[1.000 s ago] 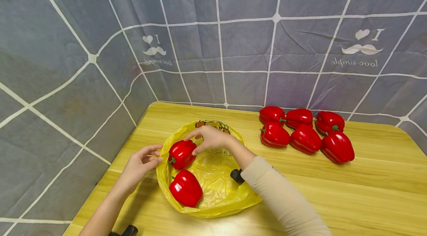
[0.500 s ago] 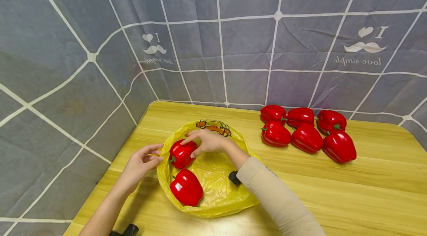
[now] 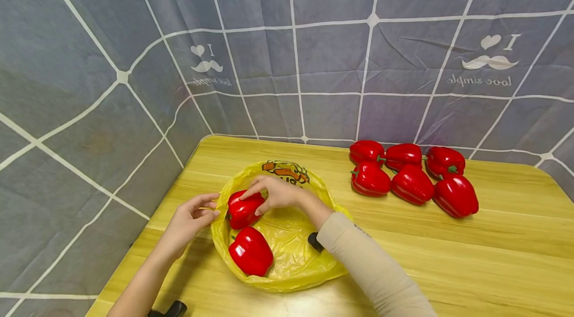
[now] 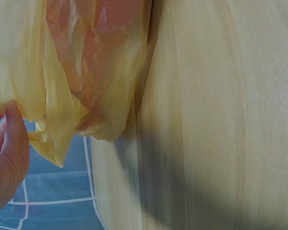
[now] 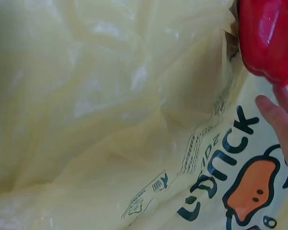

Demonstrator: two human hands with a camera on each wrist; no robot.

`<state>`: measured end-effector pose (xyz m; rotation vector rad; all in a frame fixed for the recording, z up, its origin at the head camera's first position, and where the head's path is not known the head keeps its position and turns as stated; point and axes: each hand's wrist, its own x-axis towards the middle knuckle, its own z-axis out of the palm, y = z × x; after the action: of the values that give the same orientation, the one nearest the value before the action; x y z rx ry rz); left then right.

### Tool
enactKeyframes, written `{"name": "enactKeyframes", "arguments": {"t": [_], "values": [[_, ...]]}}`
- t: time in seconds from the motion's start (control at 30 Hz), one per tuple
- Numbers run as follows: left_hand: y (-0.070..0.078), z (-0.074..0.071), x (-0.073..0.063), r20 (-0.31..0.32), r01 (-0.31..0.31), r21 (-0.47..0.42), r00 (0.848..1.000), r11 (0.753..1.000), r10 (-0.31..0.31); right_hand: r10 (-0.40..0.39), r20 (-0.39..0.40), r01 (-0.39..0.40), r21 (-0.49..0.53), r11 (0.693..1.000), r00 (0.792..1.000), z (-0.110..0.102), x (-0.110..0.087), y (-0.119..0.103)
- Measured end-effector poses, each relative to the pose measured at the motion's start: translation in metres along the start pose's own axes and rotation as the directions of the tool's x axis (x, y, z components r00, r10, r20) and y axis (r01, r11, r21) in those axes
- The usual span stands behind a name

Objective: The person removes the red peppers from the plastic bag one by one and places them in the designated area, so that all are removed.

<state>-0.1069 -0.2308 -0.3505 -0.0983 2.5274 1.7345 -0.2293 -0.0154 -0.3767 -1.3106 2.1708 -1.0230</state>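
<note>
A yellow plastic bag [image 3: 293, 252] lies spread open on the wooden table, its rim standing up around two glossy red bell peppers. My left hand [image 3: 190, 220] pinches the bag's left rim between thumb and fingers; in the left wrist view, thumb and fingers [image 4: 12, 124] meet at the plastic. Inside the bag, my right hand [image 3: 278, 195] holds the farther bell pepper [image 3: 242, 215] from above, fingers over its top and thumb at its right side. The nearer bell pepper [image 3: 251, 252] rests untouched. In the right wrist view the held pepper [image 5: 266, 38] is partly cut off.
Several more red bell peppers [image 3: 412, 185] stand in two rows at the table's back right. A grey curtain [image 3: 332, 68] with white lines hangs behind and at left. Bare wood [image 3: 448, 257] shows on the right.
My right hand has moved down slightly onto the farther bell pepper, which has turned a little so its stem shows less. My left hand stays at the bag's rim.
</note>
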Motion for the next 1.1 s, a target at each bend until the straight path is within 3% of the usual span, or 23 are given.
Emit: {"name": "enactKeyframes", "arguments": {"t": [0.73,1.1], "values": [[-0.001,-0.001,-0.001,-0.006,0.005,-0.001,1.000,1.000,-0.005,-0.031,0.016,0.034,-0.178,0.984,0.999,0.000,-0.003,-0.009],[0.000,-0.003,-0.001,-0.008,-0.001,-0.005,1.000,1.000,0.001,-0.018,0.022,0.023,-0.255,0.967,1.000,-0.017,-0.016,-0.027]]}}
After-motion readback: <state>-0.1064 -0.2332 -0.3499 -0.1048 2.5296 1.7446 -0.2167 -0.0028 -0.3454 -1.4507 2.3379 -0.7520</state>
